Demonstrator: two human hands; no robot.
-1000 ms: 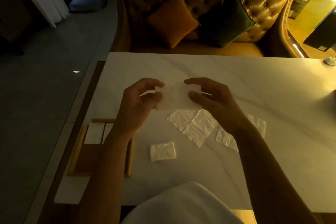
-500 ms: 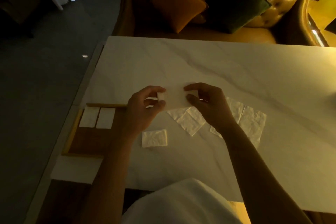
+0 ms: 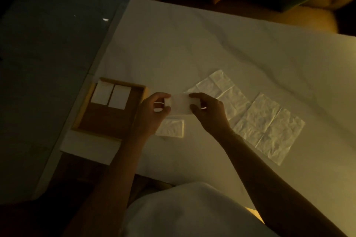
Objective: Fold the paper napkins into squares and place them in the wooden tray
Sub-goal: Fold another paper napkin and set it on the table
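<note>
Head view, looking steeply down, close over table [image 3: 192, 48] (tilted)

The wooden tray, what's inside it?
Two folded napkins lie side by side at the far end of the tray. The rest shows bare wood, though the left hand and forearm cover its near right corner.
</note>
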